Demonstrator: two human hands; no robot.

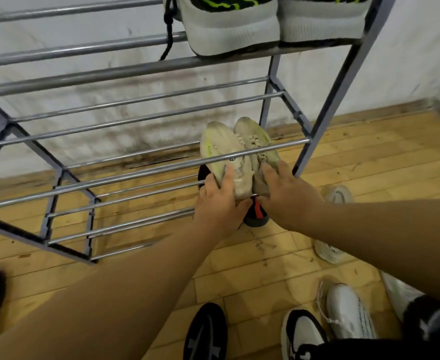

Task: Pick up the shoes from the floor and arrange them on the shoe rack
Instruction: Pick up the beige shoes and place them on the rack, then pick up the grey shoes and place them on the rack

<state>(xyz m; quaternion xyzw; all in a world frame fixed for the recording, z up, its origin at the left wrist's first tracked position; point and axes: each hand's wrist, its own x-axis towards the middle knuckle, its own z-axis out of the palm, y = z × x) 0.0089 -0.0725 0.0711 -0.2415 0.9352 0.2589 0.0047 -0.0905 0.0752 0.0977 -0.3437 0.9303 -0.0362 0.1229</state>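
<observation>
Left hand grips the heel and outer side of the left shoe. Right hand lies over the heel of the right shoe, fingers curled on the upper, thumb tucked below. Between them: a pair of worn cream mesh sneakers with yellow-green trim, inner sides pressed together, probably so the pair goes in as one unit and lands aligned. Toes point at the wall, heels face the person.

The pair sits beneath the front rail of a middle tier of the grey tubular-metal shoe rack, so the step in hand looks like placement on the tier below. Whether the soles bear on the rails: cannot tell. Uppers look soft and scuffed, greyed at the toes.

Directly under the heels is a black shoe with an orange-red tab; tier or floor unclear. The top tier in view carries black and neon-green sneakers with white knit heels, heels outward, a black lace hanging down. Rails are smooth, round and spaced apart, so soles likely need to span two.

On the scratched yellow wooden plank floor lie a black shoe, a black-and-white shoe, a white knit shoe and more pale shoes to the right. Judgement: task partly done.
</observation>
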